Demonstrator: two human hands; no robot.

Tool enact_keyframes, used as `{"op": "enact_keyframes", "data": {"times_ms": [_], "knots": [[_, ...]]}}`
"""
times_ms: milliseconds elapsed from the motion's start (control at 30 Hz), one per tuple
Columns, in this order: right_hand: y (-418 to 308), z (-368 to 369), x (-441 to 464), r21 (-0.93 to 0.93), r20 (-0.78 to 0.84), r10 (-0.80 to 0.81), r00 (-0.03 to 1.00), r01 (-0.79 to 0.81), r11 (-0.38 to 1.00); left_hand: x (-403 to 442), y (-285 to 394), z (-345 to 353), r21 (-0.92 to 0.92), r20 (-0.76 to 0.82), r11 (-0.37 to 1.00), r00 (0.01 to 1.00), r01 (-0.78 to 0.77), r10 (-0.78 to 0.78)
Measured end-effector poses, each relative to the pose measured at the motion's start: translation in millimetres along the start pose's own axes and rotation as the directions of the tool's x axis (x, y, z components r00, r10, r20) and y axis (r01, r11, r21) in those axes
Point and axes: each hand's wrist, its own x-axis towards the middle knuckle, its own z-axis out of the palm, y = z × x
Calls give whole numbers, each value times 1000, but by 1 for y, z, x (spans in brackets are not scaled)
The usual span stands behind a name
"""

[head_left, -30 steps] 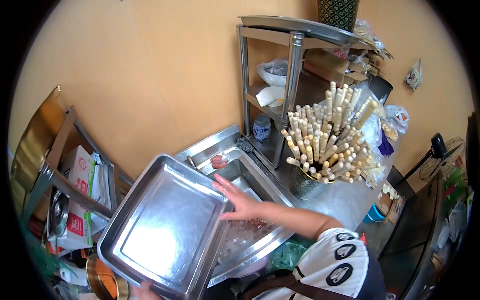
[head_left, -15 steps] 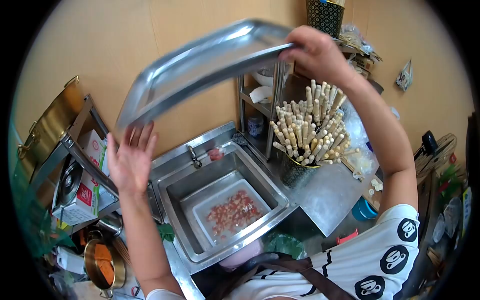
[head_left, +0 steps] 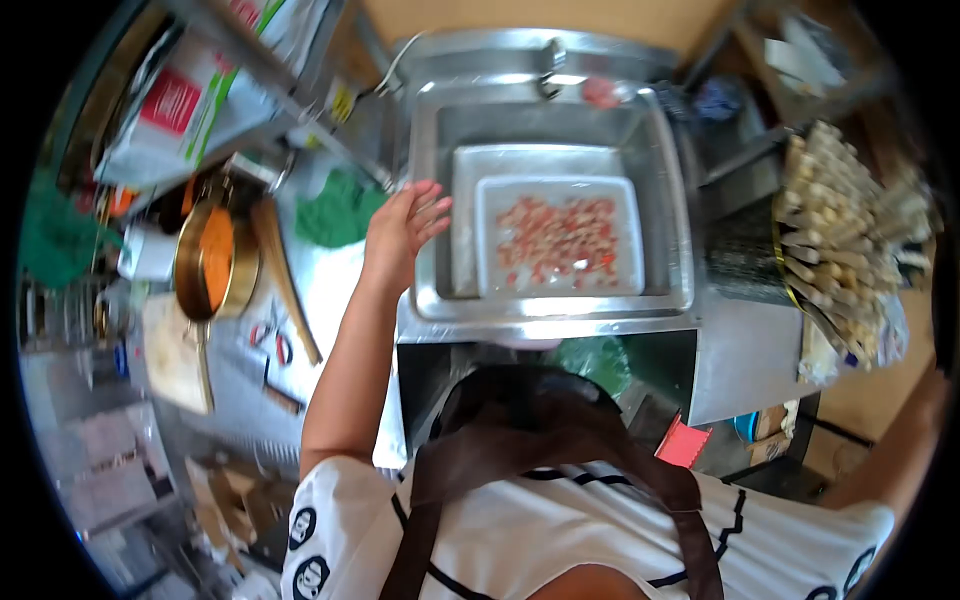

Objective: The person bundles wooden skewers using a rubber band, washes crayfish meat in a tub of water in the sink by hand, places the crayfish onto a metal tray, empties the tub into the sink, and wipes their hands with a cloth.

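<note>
My left hand (head_left: 408,225) is empty, its fingers stretched out over the left rim of the steel sink (head_left: 560,318). Inside the sink sits a white plastic tub (head_left: 486,240) with small reddish and pale pieces (head_left: 560,235) lying in what looks like water. A crumpled green cloth (head_left: 338,208) lies on the counter just left of my left hand. Only my right forearm shows, at the far right edge. The right hand itself is out of view, so what it holds cannot be seen.
A faucet (head_left: 551,70) stands behind the sink. To the right, a dark pot (head_left: 742,262) is packed with bundled sticks (head_left: 830,220). Leftward are a brass-coloured pot (head_left: 246,262) with orange contents, a long wooden tool (head_left: 285,285), a cutting board (head_left: 172,350) and a metal shelf (head_left: 250,55).
The metal tray raised in my right hand has left view, along with that hand, toward the right. My left hand has come down beside the sink. The camera has tilted down and turned.
</note>
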Motion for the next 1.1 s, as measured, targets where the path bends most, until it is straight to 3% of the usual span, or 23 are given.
{"op": "enact_keyframes", "data": {"times_ms": [100, 133, 167, 200, 267, 333, 400, 467, 633, 733, 800, 833, 867, 900, 933, 1000, 1067, 1100], "knots": [[11, -36, -71, -43, 138, -3, 990, 9, 999, -13, -26, -56, 142, -137, 987, 986, -76, 96], [10, -42, -85, -36, 179, -4, 984, 10, 999, -22, -33, -73, 281, -194, 955, 968, -101, 159], [9, -52, -99, -47, 203, -12, 979, 22, 999, -29, -53, -102, 701, -204, 706, 918, -105, 340], [5, -61, -108, -45, 230, -18, 973, 29, 999, -46, -66, -117, 867, -151, 478, 837, -144, 527], [-11, -74, -114, -36, 256, -39, 966, 50, 998, -84, -72, -137, 996, 24, -82, 781, 35, 624], [-32, -82, -111, -5, 262, -78, 962, 82, 997, -105, -89, -172, 957, -199, -49, 770, 285, 606], [-57, -85, -100, 60, 259, -135, 956, 124, 990, -110, -111, -219, 861, -401, 65, 596, 504, 696], [-90, -80, -88, 173, 266, -209, 941, 167, 971, -113, -117, -261, 860, -416, 115, 552, 497, 722], [-194, -43, -81, 563, 292, -452, 843, 231, 794, -110, -108, -321, 836, -342, 9, 508, 549, 790], [-290, -1, -101, 812, 242, -643, 727, 211, 544, -119, -94, -353, 889, -327, 34, 580, 457, 746], [-357, 16, -118, 857, 150, -724, 673, 277, 434, -131, -81, -366, 949, -298, 162, 603, 271, 740], [-380, 33, -131, 886, 68, -751, 657, 307, 348, -133, -86, -387, 991, -112, 51, 538, 127, 835], [-397, 54, -150, 928, 3, -781, 625, 289, 236, -139, -79, -399, 880, -393, 463, 703, 101, 593], [-426, 67, -161, 955, -5, -798, 603, 240, 175, -159, -62, -387, 646, -527, 762, 693, -50, 493], [-450, 80, -177, 950, -48, -819, 571, 280, 139, -175, -36, -383, 622, -487, 783, 773, -20, 406], [-491, 134, -222, 960, -220, -718, 660, 279, -38, -201, -10, -378, 822, -442, 569, 660, 26, 608], [-520, 164, -242, 984, -102, -719, 687, 177, 29, -207, 18, -323, 837, -388, 539, 591, -95, 707], [-528, 171, -241, 976, -53, -764, 643, 196, 98, -203, 28, -277, 825, -346, 527, 554, -206, 758]]}}
